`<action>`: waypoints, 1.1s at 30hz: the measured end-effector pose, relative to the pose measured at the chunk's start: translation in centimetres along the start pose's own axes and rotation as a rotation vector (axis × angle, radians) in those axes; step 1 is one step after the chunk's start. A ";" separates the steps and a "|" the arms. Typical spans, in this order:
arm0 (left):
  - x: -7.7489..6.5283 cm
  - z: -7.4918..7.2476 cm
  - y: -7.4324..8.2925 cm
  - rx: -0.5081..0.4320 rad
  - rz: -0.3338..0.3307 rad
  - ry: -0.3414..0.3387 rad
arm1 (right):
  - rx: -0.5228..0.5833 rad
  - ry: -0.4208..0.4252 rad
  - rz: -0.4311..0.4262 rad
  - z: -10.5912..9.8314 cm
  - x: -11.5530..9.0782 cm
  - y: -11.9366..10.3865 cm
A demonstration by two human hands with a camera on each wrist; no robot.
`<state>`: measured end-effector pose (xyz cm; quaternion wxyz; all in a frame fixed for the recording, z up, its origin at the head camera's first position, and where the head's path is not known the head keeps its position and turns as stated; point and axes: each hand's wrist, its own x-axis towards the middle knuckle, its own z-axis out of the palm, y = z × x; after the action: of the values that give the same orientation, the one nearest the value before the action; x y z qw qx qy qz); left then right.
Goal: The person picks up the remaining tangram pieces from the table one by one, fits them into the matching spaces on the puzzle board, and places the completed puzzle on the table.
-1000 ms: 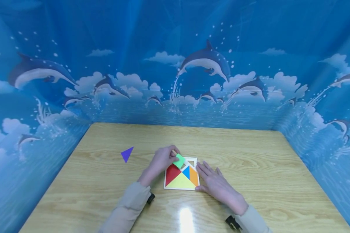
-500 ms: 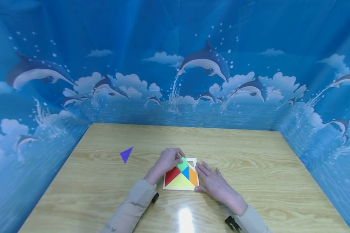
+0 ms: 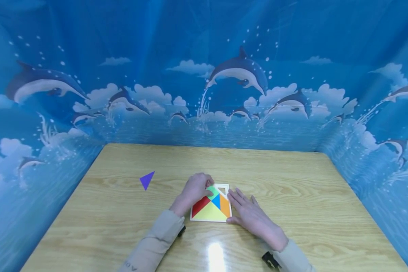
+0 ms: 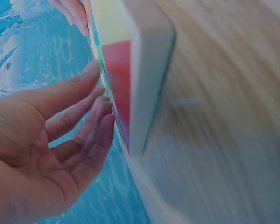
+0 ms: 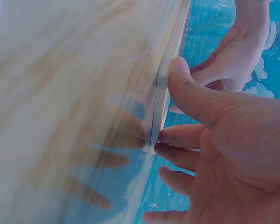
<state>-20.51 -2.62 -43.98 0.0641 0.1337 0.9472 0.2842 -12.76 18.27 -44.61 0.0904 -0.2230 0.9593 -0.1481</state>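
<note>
A tangram board with a white frame [image 3: 207, 221] lies mid-table in the head view. Red [image 3: 199, 206], yellow [image 3: 209, 214] and blue [image 3: 216, 201] triangles and an orange parallelogram [image 3: 226, 206] sit in it. Lying level with them is a green square [image 3: 212, 193], partly covered by my left hand [image 3: 194, 189]. That hand's thumb and bent fingertips touch its surface; the left wrist view shows them resting lightly, slightly apart. A three-cornered opening shows at the upper right. With fingers spread, my right hand [image 3: 255, 219] rests against the board's right edge, its thumb [image 5: 179, 74] on the rim.
A loose purple triangle [image 3: 147, 180] lies on the wooden table [image 3: 292, 181], left of the board. A blue dolphin-print curtain [image 3: 204, 132] surrounds the table's back and sides. Both wrists carry dark straps under light sleeves.
The left hand moved slightly right with the green square, which went from tilted above the board to flat within it. The fingers loosened from their pinch. The right hand stayed put.
</note>
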 end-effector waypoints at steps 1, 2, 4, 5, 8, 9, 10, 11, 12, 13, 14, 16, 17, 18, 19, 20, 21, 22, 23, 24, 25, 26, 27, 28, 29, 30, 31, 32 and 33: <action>0.0 0.0 -0.2 0.002 0.009 0.008 | 0.000 0.000 -0.002 0.0 0.0 0.0; 0.0 -0.1 -0.3 0.002 0.018 0.022 | 0.001 0.001 -0.003 0.0 0.0 0.0; 0.0 -0.3 -0.8 0.000 0.034 0.075 | -0.001 0.000 -0.006 0.0 0.0 0.0; 0.0 -0.4 -1.1 -0.002 0.035 0.104 | -0.002 0.000 -0.006 0.0 0.0 0.0; -0.2 -1.1 -1.9 0.000 0.037 0.199 | -0.006 -0.001 -0.006 0.0 0.0 0.0; -0.2 -1.3 -2.1 0.001 0.033 0.222 | -0.008 -0.001 -0.006 0.0 0.0 0.0; -0.2 -1.6 -2.5 0.004 0.027 0.233 | -0.008 0.000 -0.005 -0.1 0.0 -0.1; -0.3 -1.9 -2.8 0.005 0.021 0.242 | -0.009 0.001 -0.005 -0.1 0.0 -0.1; -0.3 -2.1 -3.1 0.009 0.017 0.251 | -0.008 0.001 -0.004 -0.1 0.0 -0.1; -0.4 -2.4 -3.5 0.009 0.013 0.257 | -0.008 0.001 -0.004 -0.1 0.0 -0.1; -0.5 -2.7 -3.9 0.005 0.008 0.260 | -0.008 0.001 -0.004 -0.1 0.0 -0.1; -0.6 -3.3 -4.9 0.004 0.001 0.267 | -0.005 -0.001 -0.003 -0.1 0.0 -0.1; -0.8 -3.6 -5.4 0.003 0.000 0.270 | -0.008 -0.002 -0.002 -0.1 0.0 -0.1; -0.9 -4.0 -6.0 0.002 -0.008 0.278 | -0.008 -0.003 -0.001 -0.1 0.0 -0.1; -1.1 -4.4 -6.8 0.005 -0.011 0.290 | -0.009 -0.005 0.000 0.0 0.1 -0.1; -1.3 -4.8 -7.5 0.008 -0.020 0.298 | -0.009 -0.007 0.001 0.0 0.1 -0.1; -1.5 -5.2 -8.2 0.008 -0.037 0.303 | -0.009 -0.009 0.002 0.0 0.1 0.0; -1.8 -5.6 -8.9 0.010 -0.053 0.304 | -0.009 -0.011 0.004 0.0 0.1 0.0; -2.1 -6.1 -9.6 0.016 -0.067 0.310 | -0.010 -0.014 0.004 0.0 0.1 0.0; -2.4 -6.5 -10.4 0.016 -0.086 0.313 | -0.008 -0.017 0.005 0.0 0.1 0.0; -2.7 -6.9 -11.0 0.025 -0.097 0.315 | -0.006 -0.019 0.006 0.1 0.1 0.1; -3.0 -7.3 -11.5 0.027 -0.115 0.311 | -0.005 -0.021 0.006 0.1 0.1 0.1; -3.3 -7.6 -12.1 0.031 -0.126 0.310 | -0.003 -0.022 0.007 0.1 0.1 0.1; -3.6 -8.0 -12.6 0.040 -0.138 0.311 | -0.005 -0.024 0.008 0.0 0.1 0.0; -3.9 -8.3 -13.0 0.049 -0.154 0.313 | -0.007 -0.024 0.010 0.1 0.1 0.1; -4.1 -8.6 -13.4 0.059 -0.175 0.311 | -0.009 -0.025 0.011 0.0 0.1 0.1; -4.4 -8.9 -13.7 0.074 -0.200 0.305 | -0.010 -0.024 0.013 0.1 0.1 0.1; -4.6 -9.1 -14.0 0.088 -0.229 0.294 | -0.013 -0.025 0.015 0.0 0.1 0.1; -4.8 -9.4 -14.2 0.103 -0.261 0.280 | -0.016 -0.024 0.016 0.1 0.1 0.1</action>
<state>-20.81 -20.32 -43.90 -0.0389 -0.0278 0.9695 0.2403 -12.87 18.26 -44.69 0.1015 -0.2178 0.9610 -0.1370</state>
